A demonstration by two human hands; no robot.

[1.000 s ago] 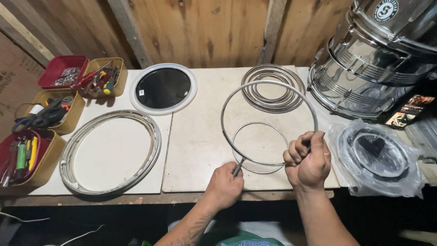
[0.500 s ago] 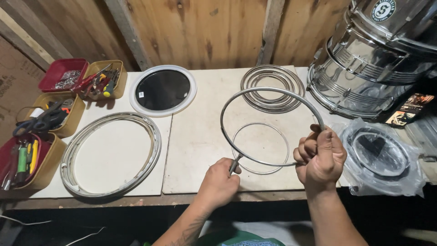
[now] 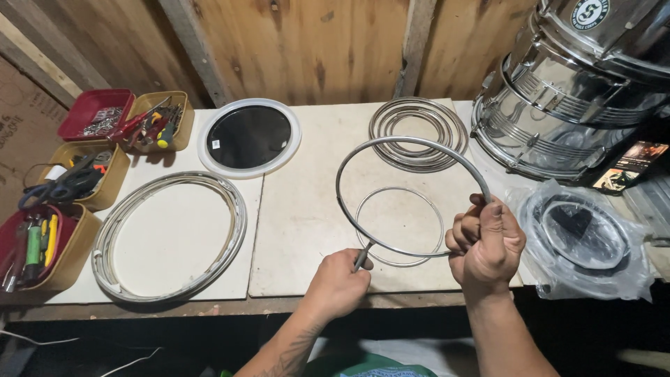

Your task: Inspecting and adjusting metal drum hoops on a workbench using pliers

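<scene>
**Metal hoop held up over the surface by both hands**

A pale, board-topped surface [image 3: 307, 230] is seen running the width of the view, backed by a wooden plank wall [image 3: 307, 49]. At the far right, a chrome drum shell [image 3: 579, 91] is stood on the surface, tilted toward the camera. At the left, a wide metal rim [image 3: 112, 269] is laid flat. A round black drumhead with a white collar [image 3: 249, 137] is laid behind it. At the right edge, another black drumhead is kept in a clear plastic bag [image 3: 593, 244].

The large thin metal hoop [image 3: 412, 142] is held above the middle of the surface, near its front edge. It is tilted, its far arc raised and its near arc lowered toward the person, so that it is seen as a slightly flattened circle with the long axis running left to right. A short stub at its lower left end points down toward the front edge.

Behind the hoop, a stack of metal rings [image 3: 419, 132] is laid flat. A smaller thin ring [image 3: 399, 227] is laid flat on the surface beneath the held hoop and is seen through it.

Trays of hand tools [image 3: 77, 181] are lined up along the left edge.

The right hand [image 3: 486, 241] is closed in a fist around the hoop's right side. The left hand [image 3: 338, 283] is clamped on the stub at the lower left, fingers curled about it.
</scene>
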